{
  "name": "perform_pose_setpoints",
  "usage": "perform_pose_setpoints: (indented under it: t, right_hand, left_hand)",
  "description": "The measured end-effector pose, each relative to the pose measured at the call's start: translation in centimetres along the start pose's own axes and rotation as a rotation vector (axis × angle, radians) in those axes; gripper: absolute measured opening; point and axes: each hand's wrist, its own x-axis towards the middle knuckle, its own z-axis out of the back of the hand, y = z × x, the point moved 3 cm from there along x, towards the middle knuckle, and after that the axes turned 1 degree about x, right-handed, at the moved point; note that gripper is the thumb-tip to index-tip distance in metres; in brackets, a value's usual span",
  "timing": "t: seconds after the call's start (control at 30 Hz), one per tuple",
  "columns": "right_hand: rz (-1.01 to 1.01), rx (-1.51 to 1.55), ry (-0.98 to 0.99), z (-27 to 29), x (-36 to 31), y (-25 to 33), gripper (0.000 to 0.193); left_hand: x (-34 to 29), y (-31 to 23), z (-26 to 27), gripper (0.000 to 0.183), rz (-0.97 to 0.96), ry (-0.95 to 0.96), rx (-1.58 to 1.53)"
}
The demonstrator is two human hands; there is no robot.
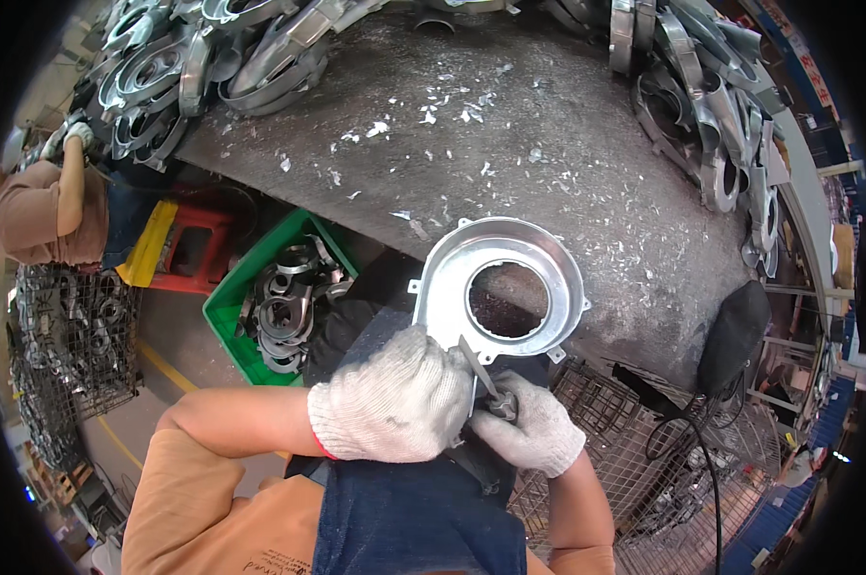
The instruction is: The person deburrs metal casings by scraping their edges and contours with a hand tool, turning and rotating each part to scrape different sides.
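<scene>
A silvery cast-metal housing [444,287], round with a large hole through its middle and small lugs on its rim, stands out over the near edge of the workbench. My left hand [394,398], in a white knitted glove, is closed on the housing's lower left part; the fingertips are partly hidden. In my gloved right hand [533,426] is a knife [478,366] with a narrow metal blade. Its blade slants up and to the left against the housing's lower edge, close beside my left hand. The fist covers most of the handle.
Metal shavings [428,118] litter the dark workbench [586,182]. Similar castings are heaped at its far left [155,77] and right [701,105]. A green crate [227,321] of castings stands left, near a red stool [198,251] and a co-worker [59,211]. A black cable [713,479] hangs right.
</scene>
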Motion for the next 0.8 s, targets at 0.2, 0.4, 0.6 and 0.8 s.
perform_pose_setpoints:
  t: [0.2, 0.4, 0.6, 0.8]
  right_hand:
    - [0.102, 0.078, 0.168, -1.5, -1.0, 0.6, 0.052]
    - [-0.058, 0.025, -0.019, -1.1, -0.8, 1.3, 0.055]
    - [0.037, 0.050, 0.011, -1.7, -1.5, 3.0, 0.053]
    - [0.133, -0.105, 0.255, -1.5, -2.3, 4.7, 0.052]
  left_hand:
    - [-0.8, 0.4, 0.2, 0.054, -0.023, 0.016, 0.002]
    - [-0.6, 0.8, 0.9, 0.053, -0.046, -0.013, 0.029]
    - [-0.8, 1.7, 1.3, 0.055, 0.017, -0.014, 0.015]
    - [-1.3, 3.0, 2.5, 0.048, 0.183, -0.085, -0.055]
